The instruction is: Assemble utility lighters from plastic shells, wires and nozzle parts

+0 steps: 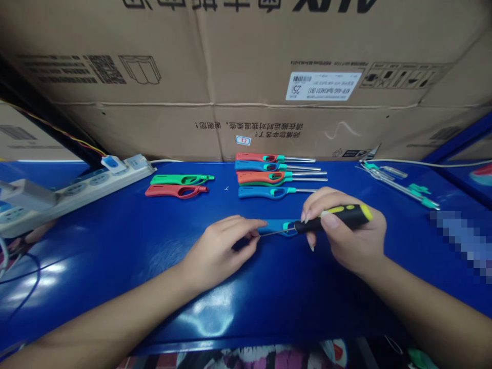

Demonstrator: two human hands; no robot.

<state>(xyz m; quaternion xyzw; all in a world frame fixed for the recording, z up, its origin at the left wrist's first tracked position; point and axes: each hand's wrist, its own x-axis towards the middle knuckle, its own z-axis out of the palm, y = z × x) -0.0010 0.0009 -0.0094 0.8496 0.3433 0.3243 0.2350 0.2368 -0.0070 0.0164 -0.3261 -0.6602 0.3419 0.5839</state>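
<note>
My right hand (351, 236) is wrapped round the black and yellow handle of a screwdriver (346, 217), whose thin shaft points left. The shaft's tip reaches the pinched fingertips of my left hand (226, 248); whether something small is between those fingers is hidden. Behind the shaft lies a blue lighter body (274, 226) with a turquoise trigger, partly covered by my left fingers and the screwdriver. Farther back, several red and blue lighters (259, 178) with metal tubes lie in a stack of rows.
A green lighter body (165, 179) and a red one (163, 190) lie at the left, near a white power strip (77, 192). Metal tubes and turquoise parts (407, 187) lie at the right. A large cardboard box (154, 123) stands behind the blue table (154, 312).
</note>
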